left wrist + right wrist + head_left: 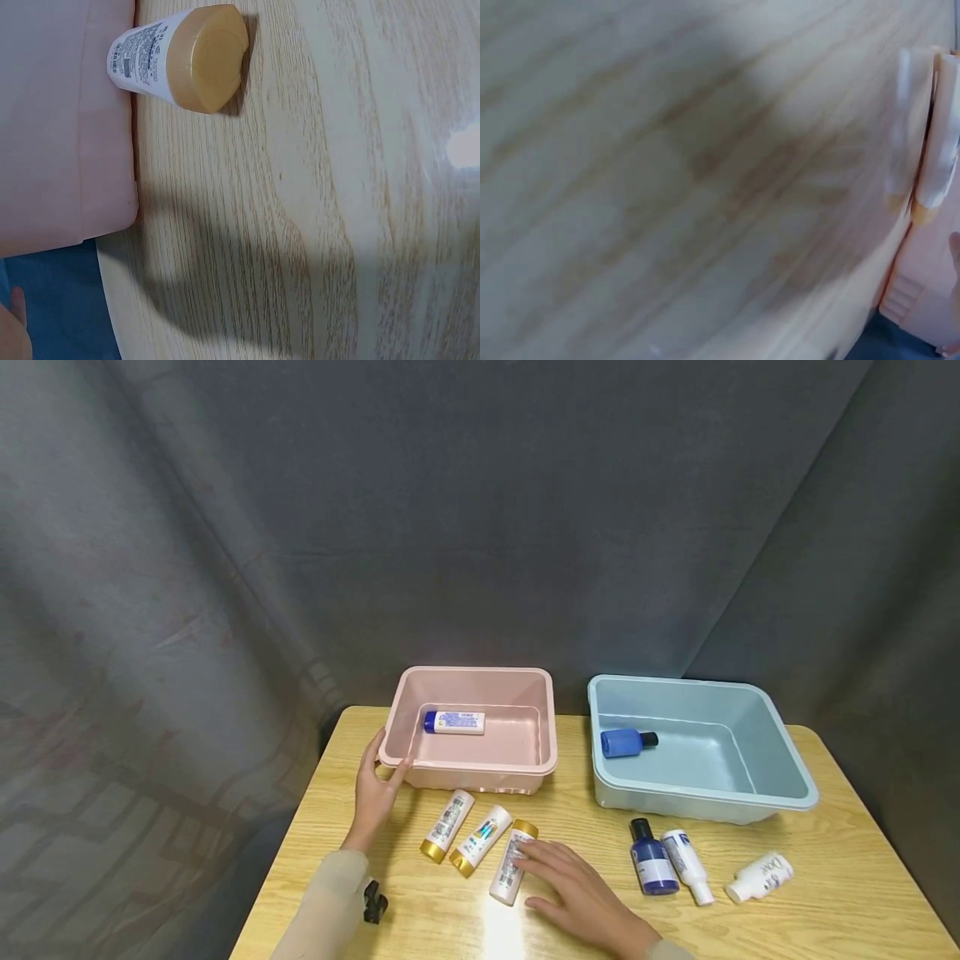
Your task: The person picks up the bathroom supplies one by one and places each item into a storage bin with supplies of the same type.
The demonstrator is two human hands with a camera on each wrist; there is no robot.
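Head view. Pink bin (468, 770) on the bench (420, 914), taken as landmark. Left hand (376, 799) at the bin's front left corner, grasping it, thumb at the front rim and fingers along the left side. In front of the bin, a slanting row of three gold-capped white bottles. Left bottle (447, 823) and middle bottle (483, 837) have caps turned away from the bin; right bottle (508, 875), cap toward it, lies farthest from the left hand. Right hand (576, 897) in front of the bin, clenched on nothing: fingers loosely extended over the right bottle, covering part of its label. Whether the fingertips touch it, cannot tell. Blue-capped bottle (459, 722) lies inside the bin. Right forearm cut off at the frame's lower edge.

Left wrist view. One gold-capped bottle before the bin's front wall, its far end overlapping the wall; contact unclear. Bin cut off by the frame; a fingertip (17, 306) shows past its corner, most of that hand out of frame. Grasp not readable here.

Right wrist view. Bench blurred. Pale bottles with gold ends beside the bin, one badly smeared; which of the row, cannot tell. Sliver of a finger (955, 251) against the bin, cut by the edge.
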